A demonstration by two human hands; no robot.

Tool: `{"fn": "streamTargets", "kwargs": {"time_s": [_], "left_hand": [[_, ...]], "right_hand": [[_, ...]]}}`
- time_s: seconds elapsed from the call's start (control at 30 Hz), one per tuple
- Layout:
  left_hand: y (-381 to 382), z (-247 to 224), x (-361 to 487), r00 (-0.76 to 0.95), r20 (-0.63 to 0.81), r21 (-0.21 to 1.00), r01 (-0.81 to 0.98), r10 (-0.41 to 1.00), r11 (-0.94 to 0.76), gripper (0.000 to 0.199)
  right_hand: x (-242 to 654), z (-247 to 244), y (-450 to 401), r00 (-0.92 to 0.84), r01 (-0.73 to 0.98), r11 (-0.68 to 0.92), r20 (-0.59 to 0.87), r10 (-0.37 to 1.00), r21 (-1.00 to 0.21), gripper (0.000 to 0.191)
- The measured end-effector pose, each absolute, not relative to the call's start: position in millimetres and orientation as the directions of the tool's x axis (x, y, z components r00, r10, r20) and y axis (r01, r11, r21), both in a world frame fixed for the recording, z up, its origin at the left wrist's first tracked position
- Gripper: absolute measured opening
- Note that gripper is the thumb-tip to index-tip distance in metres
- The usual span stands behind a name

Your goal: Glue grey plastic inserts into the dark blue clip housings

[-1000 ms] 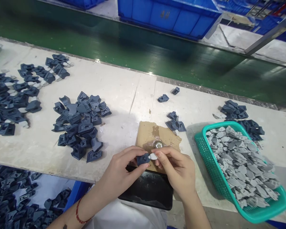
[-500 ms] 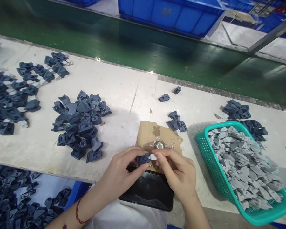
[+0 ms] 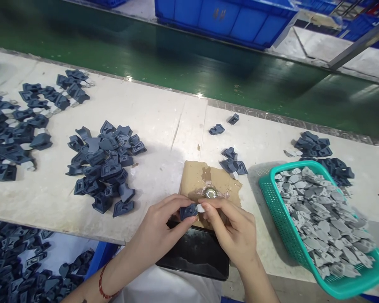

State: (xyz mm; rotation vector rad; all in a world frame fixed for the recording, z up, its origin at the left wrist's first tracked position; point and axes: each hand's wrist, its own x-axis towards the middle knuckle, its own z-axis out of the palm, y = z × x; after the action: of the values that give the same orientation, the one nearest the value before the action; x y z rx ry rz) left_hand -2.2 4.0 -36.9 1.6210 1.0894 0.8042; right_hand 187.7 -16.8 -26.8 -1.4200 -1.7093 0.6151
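Note:
Between thumb and fingers, my left hand [image 3: 166, 219] grips a dark blue plastic part [image 3: 188, 211] with a hollow in its face. My right hand [image 3: 232, 223] pinches a small light grey piece [image 3: 200, 208], whose end meets the blue part's right side. How deep it sits in there cannot be made out. Just beyond my fingers lies brown cardboard [image 3: 192, 176] with a small round metal object [image 3: 210, 192] on it. Below my hands is a black, flat, glossy object [image 3: 197, 252].
A green basket [image 3: 279, 223] of grey pieces stands at right. Piles of dark blue parts [image 3: 105, 155] lie at left, with more in a blue bin [image 3: 102, 256] below the table's edge. A few loose parts [image 3: 217, 128] lie beyond the cardboard.
The grey piece and the blue part are slightly closer together, with less of the grey piece showing. Both hands otherwise keep nearly the same pose; the view has shifted a little.

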Motion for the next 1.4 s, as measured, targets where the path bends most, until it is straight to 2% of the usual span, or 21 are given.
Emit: {"fn": "streamTargets", "kwargs": {"time_s": [0.23, 0.43, 0.6, 0.73, 0.83, 0.9, 0.97, 1.03, 1.07, 1.23, 1.4], "left_hand": [[4.7, -36.4, -1.3, 0.37, 0.02, 0.958, 0.258, 0.929, -0.123, 0.014], [5.5, -34.9, -2.3, 0.394, -0.011, 0.958, 0.268, 0.919, -0.104, 0.015], [2.6, -38.5, -3.9, 0.384, -0.014, 0.962, 0.258, 0.923, -0.093, 0.016], [0.6, -40.0, -4.9, 0.362, -0.069, 0.964, 0.264, 0.93, -0.031, 0.018], [1.5, -38.0, -5.5, 0.365, -0.14, 0.979, 0.188, 0.921, 0.075, 0.022], [3.0, -35.1, -6.3, 0.395, -0.179, 0.984, 0.078, 0.901, 0.162, 0.024], [4.7, -31.7, -7.7, 0.438, -0.19, 0.976, -0.01, 0.878, 0.216, 0.024], [6.0, -28.5, -9.5, 0.473, -0.167, 0.977, -0.038, 0.865, 0.209, 0.025], [6.3, -27.3, -10.5, 0.482, -0.153, 0.981, -0.034, 0.862, 0.193, 0.026], [3.7, -27.3, -14.4, 0.495, -0.117, 0.992, 0.024, 0.861, 0.121, 0.037], [1.2, -33.7, -13.8, 0.536, -0.11, 0.994, 0.048, 0.837, 0.099, 0.034]], "right_hand": [[185.5, -25.1, -14.8, -0.078, 0.57, 0.304, 0.318, 0.945, -0.763, 0.013], [186.1, -23.3, -12.6, -0.093, 0.545, 0.216, 0.198, 0.976, -0.81, 0.019], [182.2, -23.8, -12.1, -0.081, 0.537, 0.185, 0.167, 0.983, -0.823, 0.021], [182.0, -25.8, -12.0, -0.087, 0.529, 0.237, 0.226, 0.97, -0.815, 0.02], [186.0, -26.5, -14.3, -0.108, 0.53, 0.327, 0.321, 0.941, -0.782, 0.021], [188.4, -25.3, -15.7, -0.166, 0.555, 0.389, 0.36, 0.918, -0.735, 0.03], [188.6, -22.7, -15.5, -0.267, 0.609, 0.443, 0.356, 0.895, -0.658, 0.051], [185.9, -19.9, -13.3, -0.36, 0.66, 0.484, 0.324, 0.875, -0.575, 0.07], [183.8, -18.8, -11.6, -0.392, 0.672, 0.503, 0.314, 0.865, -0.544, 0.072], [174.7, -19.0, -4.3, -0.424, 0.666, 0.571, 0.388, 0.819, -0.48, 0.046], [174.0, -23.8, -5.0, -0.374, 0.677, 0.577, 0.462, 0.804, -0.456, 0.04]]}}
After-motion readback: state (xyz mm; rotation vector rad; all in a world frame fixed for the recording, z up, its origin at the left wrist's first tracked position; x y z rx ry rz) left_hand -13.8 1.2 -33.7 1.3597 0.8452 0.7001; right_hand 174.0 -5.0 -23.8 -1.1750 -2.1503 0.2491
